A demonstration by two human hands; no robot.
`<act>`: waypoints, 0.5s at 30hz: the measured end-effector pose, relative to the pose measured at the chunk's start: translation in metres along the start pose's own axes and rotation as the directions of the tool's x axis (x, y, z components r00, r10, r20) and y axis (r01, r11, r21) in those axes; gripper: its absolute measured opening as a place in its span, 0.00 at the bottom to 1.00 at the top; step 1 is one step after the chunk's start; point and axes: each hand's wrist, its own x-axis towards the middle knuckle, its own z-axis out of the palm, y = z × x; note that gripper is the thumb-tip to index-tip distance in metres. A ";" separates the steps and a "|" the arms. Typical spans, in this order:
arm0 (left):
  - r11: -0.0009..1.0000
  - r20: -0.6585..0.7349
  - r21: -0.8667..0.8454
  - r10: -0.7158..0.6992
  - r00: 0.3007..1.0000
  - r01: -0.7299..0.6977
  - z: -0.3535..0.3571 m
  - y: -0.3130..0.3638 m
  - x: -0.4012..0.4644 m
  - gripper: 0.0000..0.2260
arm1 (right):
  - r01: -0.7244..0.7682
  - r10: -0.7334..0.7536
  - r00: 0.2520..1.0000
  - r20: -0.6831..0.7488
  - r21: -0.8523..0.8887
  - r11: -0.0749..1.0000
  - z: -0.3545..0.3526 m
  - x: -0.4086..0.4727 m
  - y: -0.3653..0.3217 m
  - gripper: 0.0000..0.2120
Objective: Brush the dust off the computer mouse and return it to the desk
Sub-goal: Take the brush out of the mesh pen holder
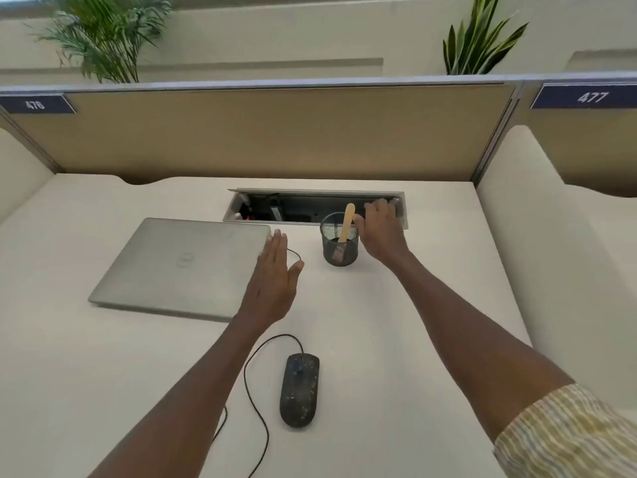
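Observation:
A black wired mouse [299, 389], speckled with pale dust, lies on the cream desk [396, 322] near the front, its cable looping off to the left. A brush with a pale wooden handle [346, 223] stands in a black mesh cup [340, 241] further back. My right hand [381, 229] hovers just right of the cup, fingers apart, thumb close to the handle, holding nothing. My left hand [274, 274] is flat and open above the desk, at the right edge of the laptop, well behind the mouse.
A closed silver laptop [179, 267] lies at the left. Behind the cup is an open cable box [310, 205] set into the desk. A tan partition [275, 132] closes the back, and cream side panels stand left and right.

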 end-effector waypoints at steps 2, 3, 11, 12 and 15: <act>1.000 -0.005 0.011 -0.016 1.000 0.016 0.001 -0.002 -0.001 0.29 | -0.043 0.042 0.999 0.012 0.073 0.996 0.002 0.009 0.000 0.19; 0.999 0.000 0.027 -0.031 1.000 0.031 0.002 -0.005 -0.003 0.29 | -0.059 0.058 0.998 0.016 0.112 0.992 0.005 0.014 0.000 0.19; 0.997 0.010 0.038 -0.068 0.998 0.068 -0.004 -0.018 -0.020 0.29 | -0.038 0.044 0.999 -0.015 0.301 0.953 0.012 0.025 -0.011 0.13; 0.997 0.006 0.036 -0.070 0.998 0.069 -0.005 -0.019 -0.022 0.29 | -0.020 0.031 0.999 -0.034 0.291 0.957 0.013 0.023 -0.013 0.11; 0.996 0.002 0.038 -0.082 0.997 0.081 -0.007 -0.020 -0.027 0.28 | 0.003 0.009 0.999 -0.049 0.239 0.971 0.011 0.015 -0.017 0.09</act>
